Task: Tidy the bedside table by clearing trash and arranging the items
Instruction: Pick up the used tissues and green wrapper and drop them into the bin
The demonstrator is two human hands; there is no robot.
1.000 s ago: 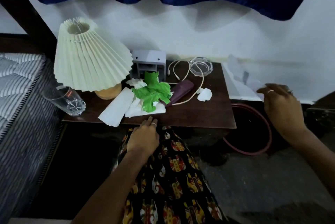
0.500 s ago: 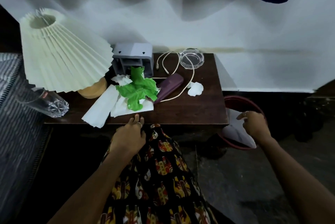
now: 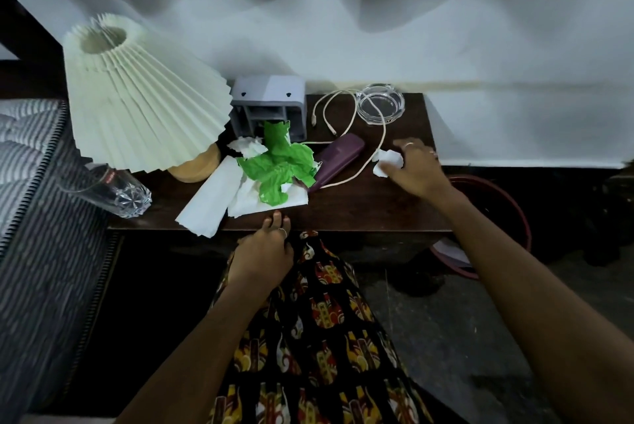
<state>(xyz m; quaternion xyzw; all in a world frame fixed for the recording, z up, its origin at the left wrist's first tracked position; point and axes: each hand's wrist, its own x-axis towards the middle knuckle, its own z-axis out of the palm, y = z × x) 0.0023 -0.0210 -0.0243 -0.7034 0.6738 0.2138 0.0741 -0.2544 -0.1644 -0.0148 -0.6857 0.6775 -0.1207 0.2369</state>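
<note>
Left hand [image 3: 262, 253] rests relaxed at table [image 3: 360, 211] edge, 6 o'clock, likely bracing. Green wrapper [image 3: 278, 166] lies centre, untouched. Right hand [image 3: 417, 171], 3 o'clock, fingers closing on white crumpled tissue [image 3: 387, 163]; bin [image 3: 514, 204] beside table.

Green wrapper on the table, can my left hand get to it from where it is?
Probably yes: the left hand rests at the table edge just below the green wrapper, with only flat white paper between.

Lamp [image 3: 137, 108] left, ashtray [image 3: 380, 103] behind right, on table [image 3: 370, 207].
</note>
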